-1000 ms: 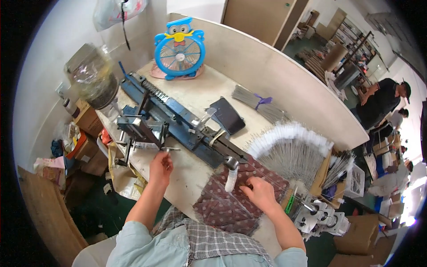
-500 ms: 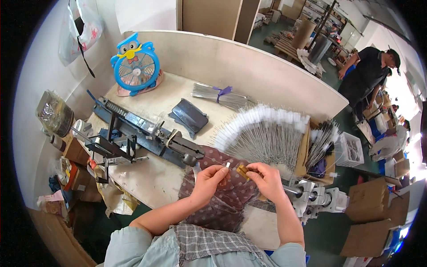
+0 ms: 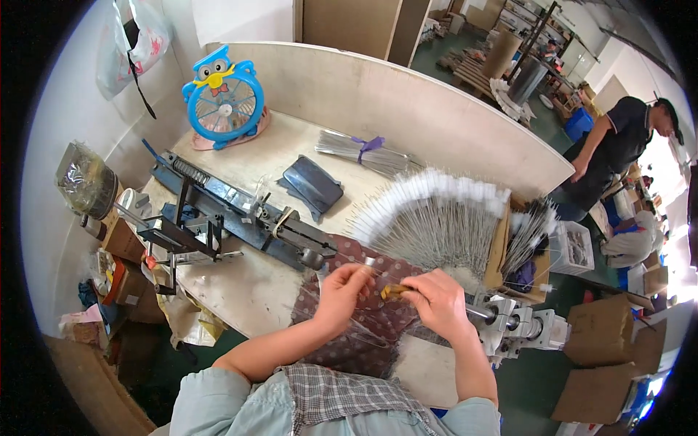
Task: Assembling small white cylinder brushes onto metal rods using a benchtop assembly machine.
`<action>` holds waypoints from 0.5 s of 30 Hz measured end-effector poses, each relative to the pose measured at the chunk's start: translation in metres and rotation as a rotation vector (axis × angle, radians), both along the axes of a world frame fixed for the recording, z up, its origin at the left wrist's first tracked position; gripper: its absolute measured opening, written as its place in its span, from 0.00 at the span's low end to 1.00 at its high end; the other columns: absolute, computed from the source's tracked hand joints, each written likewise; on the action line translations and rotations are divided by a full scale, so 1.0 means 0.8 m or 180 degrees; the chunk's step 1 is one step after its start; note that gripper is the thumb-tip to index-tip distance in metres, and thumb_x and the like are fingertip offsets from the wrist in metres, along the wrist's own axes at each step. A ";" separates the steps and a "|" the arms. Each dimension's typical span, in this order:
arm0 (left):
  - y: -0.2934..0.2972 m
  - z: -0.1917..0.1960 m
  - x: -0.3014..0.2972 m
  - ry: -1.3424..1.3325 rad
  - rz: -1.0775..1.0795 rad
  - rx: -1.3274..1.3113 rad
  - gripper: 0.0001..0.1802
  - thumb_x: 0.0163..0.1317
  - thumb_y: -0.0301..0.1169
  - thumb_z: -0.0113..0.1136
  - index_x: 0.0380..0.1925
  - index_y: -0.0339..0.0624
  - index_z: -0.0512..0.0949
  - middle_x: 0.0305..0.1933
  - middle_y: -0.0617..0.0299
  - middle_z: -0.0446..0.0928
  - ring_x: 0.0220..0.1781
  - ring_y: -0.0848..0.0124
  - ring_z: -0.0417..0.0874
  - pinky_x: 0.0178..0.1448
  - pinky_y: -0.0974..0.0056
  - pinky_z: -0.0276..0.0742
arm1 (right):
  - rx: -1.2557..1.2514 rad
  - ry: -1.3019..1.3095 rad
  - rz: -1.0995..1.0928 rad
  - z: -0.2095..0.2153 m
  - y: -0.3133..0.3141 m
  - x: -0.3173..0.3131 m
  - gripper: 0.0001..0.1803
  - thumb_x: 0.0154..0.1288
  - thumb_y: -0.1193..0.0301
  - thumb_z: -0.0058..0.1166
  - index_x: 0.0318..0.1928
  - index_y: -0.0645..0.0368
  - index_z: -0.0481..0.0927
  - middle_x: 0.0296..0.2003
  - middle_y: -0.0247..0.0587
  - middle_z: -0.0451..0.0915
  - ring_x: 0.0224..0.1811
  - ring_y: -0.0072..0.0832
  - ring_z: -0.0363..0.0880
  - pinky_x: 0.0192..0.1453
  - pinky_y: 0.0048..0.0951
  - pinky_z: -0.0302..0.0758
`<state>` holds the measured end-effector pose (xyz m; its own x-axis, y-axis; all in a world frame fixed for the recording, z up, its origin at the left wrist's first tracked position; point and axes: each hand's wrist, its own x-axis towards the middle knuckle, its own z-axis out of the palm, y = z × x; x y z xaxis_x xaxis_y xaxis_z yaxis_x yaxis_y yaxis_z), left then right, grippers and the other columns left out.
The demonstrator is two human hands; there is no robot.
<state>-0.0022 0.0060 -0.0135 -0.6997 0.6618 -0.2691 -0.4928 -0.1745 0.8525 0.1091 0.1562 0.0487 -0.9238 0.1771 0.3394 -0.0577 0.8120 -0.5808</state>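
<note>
My left hand and my right hand are close together over a dark patterned cloth on the pale bench. The right hand pinches a small brownish piece. The left hand's fingertips close on a thin wire brush stem right beside that piece. Just beyond my hands, a fan of thin wire brushes with white tips is spread out.
A long blue metal bench machine crosses the bench at left. A blue owl-shaped fan, a dark tray and a tied bundle of wires lie further back. A grey motor unit sits at right. Another person stands beyond the partition.
My left hand left the blue machine and came across to meet the right hand over the cloth. Both hands now pinch small parts together. The view has swung right.
</note>
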 end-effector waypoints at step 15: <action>-0.027 0.012 -0.014 -0.0494 0.0129 0.0093 0.10 0.68 0.36 0.52 0.33 0.40 0.74 0.24 0.66 0.74 0.25 0.78 0.72 0.31 0.72 0.70 | -0.0084 -0.0226 -0.0390 -0.002 -0.042 -0.083 0.08 0.57 0.68 0.58 0.34 0.58 0.82 0.29 0.40 0.81 0.35 0.37 0.77 0.40 0.35 0.73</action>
